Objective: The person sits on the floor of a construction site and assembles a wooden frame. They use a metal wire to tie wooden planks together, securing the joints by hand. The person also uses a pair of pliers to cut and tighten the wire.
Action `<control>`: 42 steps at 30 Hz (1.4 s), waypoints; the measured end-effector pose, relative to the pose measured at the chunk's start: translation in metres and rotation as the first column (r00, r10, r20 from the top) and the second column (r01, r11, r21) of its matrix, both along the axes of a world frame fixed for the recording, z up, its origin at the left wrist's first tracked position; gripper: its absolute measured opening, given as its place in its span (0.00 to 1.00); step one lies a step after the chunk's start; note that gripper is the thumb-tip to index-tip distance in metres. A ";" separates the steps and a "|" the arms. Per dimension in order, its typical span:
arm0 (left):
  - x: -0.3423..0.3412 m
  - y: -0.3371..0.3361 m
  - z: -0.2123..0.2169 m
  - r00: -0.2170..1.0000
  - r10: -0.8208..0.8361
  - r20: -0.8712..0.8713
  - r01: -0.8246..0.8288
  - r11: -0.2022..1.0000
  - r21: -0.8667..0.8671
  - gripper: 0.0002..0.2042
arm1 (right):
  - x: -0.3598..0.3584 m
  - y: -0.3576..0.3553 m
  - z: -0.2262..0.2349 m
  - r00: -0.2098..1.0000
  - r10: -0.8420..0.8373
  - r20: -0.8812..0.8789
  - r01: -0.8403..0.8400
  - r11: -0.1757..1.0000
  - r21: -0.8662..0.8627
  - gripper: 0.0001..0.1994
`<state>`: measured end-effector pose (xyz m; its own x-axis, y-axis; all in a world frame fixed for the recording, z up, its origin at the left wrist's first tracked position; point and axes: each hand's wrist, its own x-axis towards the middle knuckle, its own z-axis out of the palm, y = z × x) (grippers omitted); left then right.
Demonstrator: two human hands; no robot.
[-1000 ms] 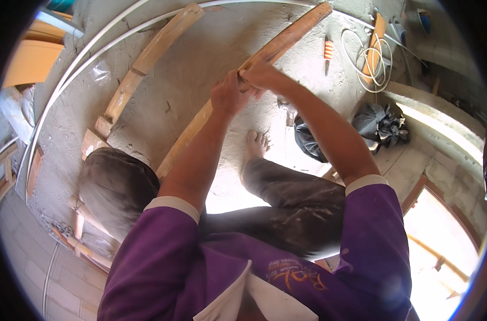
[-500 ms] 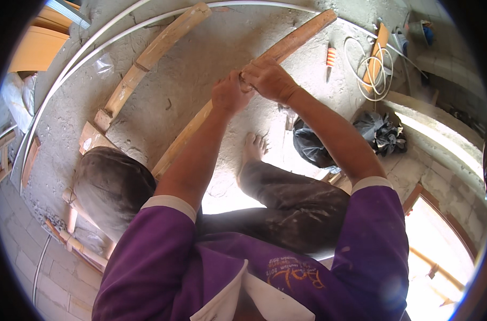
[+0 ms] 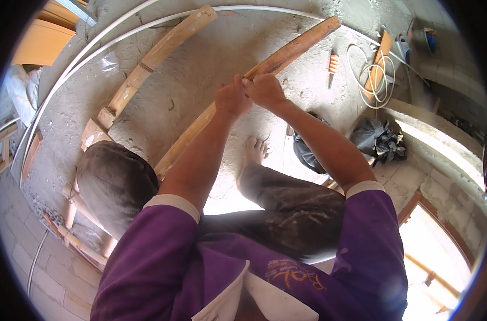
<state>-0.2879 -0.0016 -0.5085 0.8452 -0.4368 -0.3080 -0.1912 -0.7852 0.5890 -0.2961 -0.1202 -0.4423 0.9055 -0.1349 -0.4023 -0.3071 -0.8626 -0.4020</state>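
A long curved wooden strip [image 3: 286, 53] runs from my lap up to the far right over the dusty concrete floor [image 3: 200, 80]. My left hand [image 3: 231, 98] and my right hand [image 3: 265, 90] are side by side, both closed around the strip near its middle, thumbs touching. What sits between the fingers is too small to tell. My bare foot [image 3: 252, 152] rests on the floor just below the hands. My knees in dusty dark trousers flank the strip.
A second curved wooden piece [image 3: 157, 51] lies to the left. White pipes [image 3: 93, 43] arc along the floor. An orange-handled tool [image 3: 333, 65], a coil of white cable [image 3: 374, 80] and dark crumpled bags [image 3: 377, 140] lie to the right.
Both hands have slid a little down the strip toward me, staying closed on it; the view has shifted slightly.
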 end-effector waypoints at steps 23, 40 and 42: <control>-0.003 0.001 -0.009 0.985 -0.112 0.133 0.109 0.994 0.022 0.23 | 0.009 0.010 0.008 0.745 -0.473 -0.470 0.652 0.663 0.368 0.18; -0.001 0.001 0.002 0.996 -0.007 0.093 0.010 0.999 -0.030 0.18 | 0.007 -0.031 0.014 0.625 0.701 0.344 -0.641 0.712 -0.287 0.09; -0.003 0.001 -0.004 0.993 -0.006 0.117 0.013 0.998 -0.054 0.17 | 0.004 -0.032 0.014 0.611 0.688 0.392 -0.630 0.722 -0.286 0.07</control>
<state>-0.2909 -0.0004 -0.5124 0.8698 -0.4583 -0.1828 -0.2686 -0.7506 0.6036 -0.2918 -0.1521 -0.4287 0.8310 0.5547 0.0416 0.5488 -0.8052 -0.2248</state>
